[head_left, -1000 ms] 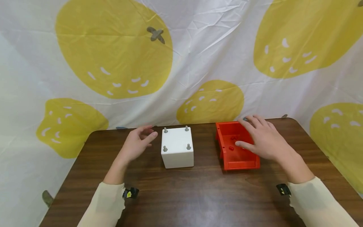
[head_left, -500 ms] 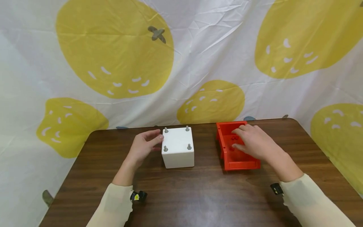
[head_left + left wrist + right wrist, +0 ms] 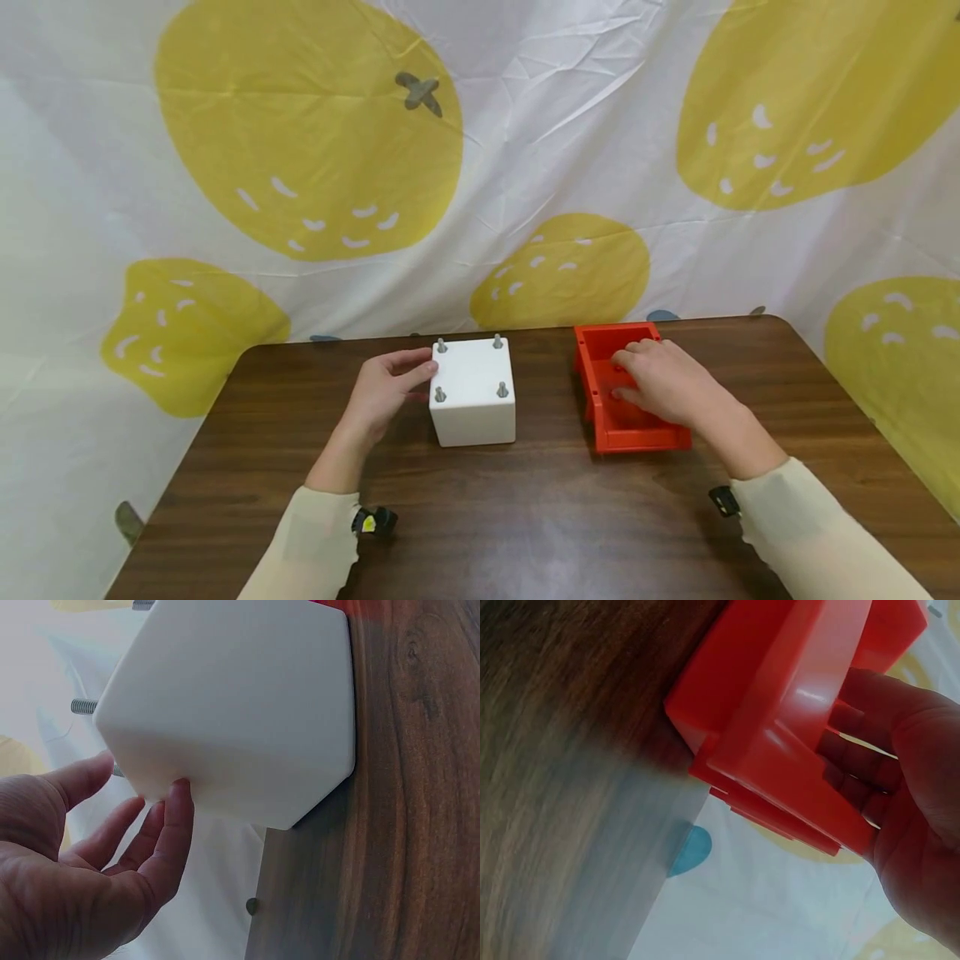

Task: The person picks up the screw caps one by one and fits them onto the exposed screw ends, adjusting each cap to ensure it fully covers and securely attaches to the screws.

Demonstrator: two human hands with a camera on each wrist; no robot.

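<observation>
Our left hand (image 3: 386, 390) rests straight fingers on the smooth white cube (image 3: 472, 392) — right hand (image 3: 660, 382) fingers curl, cannot tell on what, inside the red plastic bin (image 3: 633, 433).

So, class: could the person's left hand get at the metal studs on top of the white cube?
Probably yes. The left hand already touches the white cube's left side, and nothing covers the metal studs; the right hand is away in the red plastic bin.

No text, label, brand, number or sign can be read anywhere: the white block (image 3: 473, 402), the red bin (image 3: 628, 385) and the fruit-print backdrop (image 3: 480, 158) filling the upper frame carry no writing
</observation>
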